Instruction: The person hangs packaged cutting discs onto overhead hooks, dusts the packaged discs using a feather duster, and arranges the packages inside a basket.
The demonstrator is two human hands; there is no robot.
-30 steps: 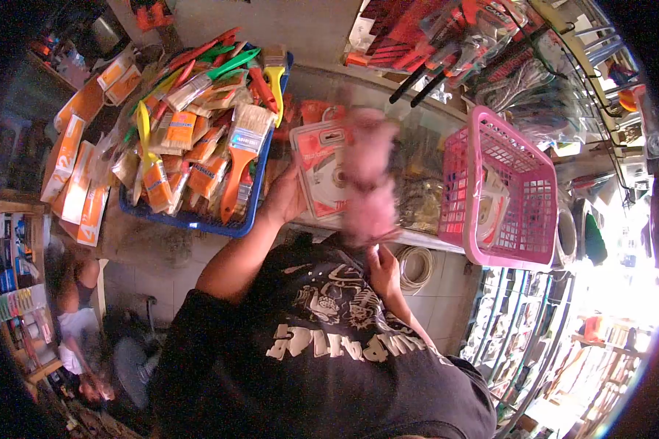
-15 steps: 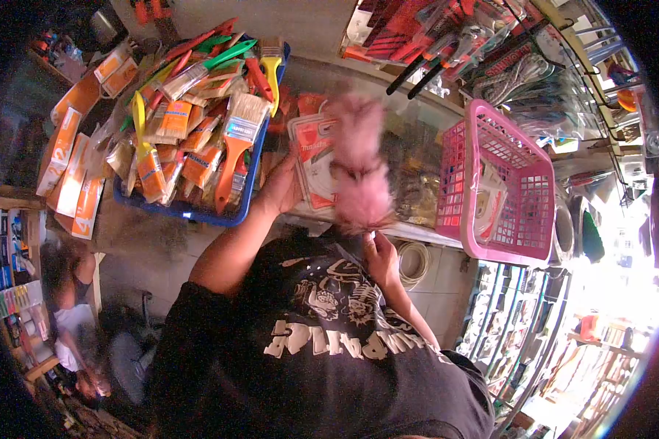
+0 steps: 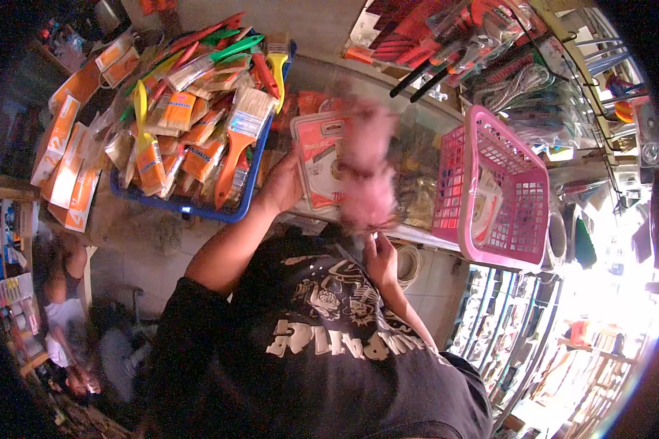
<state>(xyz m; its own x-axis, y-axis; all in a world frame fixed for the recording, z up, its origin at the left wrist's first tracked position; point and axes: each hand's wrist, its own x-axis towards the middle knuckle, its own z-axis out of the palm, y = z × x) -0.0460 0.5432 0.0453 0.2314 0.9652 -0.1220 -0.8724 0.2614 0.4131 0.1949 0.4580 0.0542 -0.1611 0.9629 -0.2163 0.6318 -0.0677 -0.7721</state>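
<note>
My left hand is closed on the edge of a red and white flat pack marked "Makita", with a round disc shape in it. In my right hand, close to my chest, is the thin handle of a pink fluffy duster. The duster's head is smeared by motion and overlaps the right side of the pack; I cannot tell whether it touches. Left of the pack, a blue tray is heaped with paintbrushes that have orange, yellow, red and green handles.
A pink plastic basket with similar packs inside stands on the right of the glass counter. Orange size cards stick out left of the tray. Packaged tools lie at the back right. Another person is at the lower left.
The duster has shifted slightly right and down relative to the pack, blurred in both frames. Both hands keep their hold. The whole view has shifted a little.
</note>
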